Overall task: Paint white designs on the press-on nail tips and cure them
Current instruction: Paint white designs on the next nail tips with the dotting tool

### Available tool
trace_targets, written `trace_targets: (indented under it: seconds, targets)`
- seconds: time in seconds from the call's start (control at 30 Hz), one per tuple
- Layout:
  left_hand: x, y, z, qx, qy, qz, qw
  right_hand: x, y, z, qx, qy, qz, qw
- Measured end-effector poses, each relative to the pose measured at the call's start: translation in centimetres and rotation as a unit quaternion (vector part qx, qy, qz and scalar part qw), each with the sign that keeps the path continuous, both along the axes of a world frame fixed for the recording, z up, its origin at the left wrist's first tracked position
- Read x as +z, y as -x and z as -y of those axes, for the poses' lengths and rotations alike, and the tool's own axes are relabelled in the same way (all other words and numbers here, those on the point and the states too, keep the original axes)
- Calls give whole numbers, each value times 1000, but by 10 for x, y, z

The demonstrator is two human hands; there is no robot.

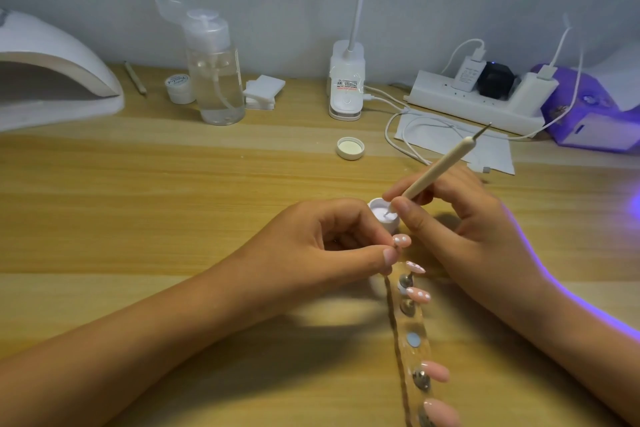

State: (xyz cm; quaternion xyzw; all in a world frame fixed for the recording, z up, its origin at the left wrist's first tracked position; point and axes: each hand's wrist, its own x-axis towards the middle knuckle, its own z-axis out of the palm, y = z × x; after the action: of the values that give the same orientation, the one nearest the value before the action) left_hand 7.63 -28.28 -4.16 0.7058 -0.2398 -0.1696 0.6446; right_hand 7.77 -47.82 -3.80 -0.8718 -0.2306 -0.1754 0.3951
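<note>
My right hand [460, 218] grips a cream dotting pen [440, 170], its lower tip dipped into the small white jar of white gel [382, 215] at mid-table. My left hand [332, 246] pinches a pink nail tip with white dots [401, 240] on its stand, just in front of the jar. A clear holder strip [414, 340] runs toward me with several pink nail tips on it; one [418, 295] carries white dots, the nearest ones [434, 371] look plain. The white curing lamp [52, 73] sits at the far left.
The jar's lid [350, 148] lies upturned behind the hands. At the back stand a clear pump bottle [214, 73], a second small jar [179, 88], cotton pads [263, 92], a desk-lamp base [346, 83], a power strip [478, 100] with cables, and a purple glowing device [588, 114].
</note>
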Motion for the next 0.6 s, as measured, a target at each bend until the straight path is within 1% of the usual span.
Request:
trace_targets:
  seconds: [0.07,0.13,0.3,0.4,0.47,0.6]
  targets:
    - [0,0,0,3,-3,0,1000,0,0,0,0,3,0,1000]
    - [0,0,0,7,-6,1,1000,-1,1,1,-3,-17,-8,1000]
    - [-1,-1,-1,-4,16,-15,1000,1,2,3,-16,-148,-38,988]
    - [-1,-2,0,-12,24,-16,999,3,3,6,-4,-237,-62,970]
    - [0,-2,0,-12,30,-15,999,3,4,9,15,-298,-86,951]
    - [-1,-2,-1,-9,24,-17,1000,3,6,11,58,-372,-166,911]
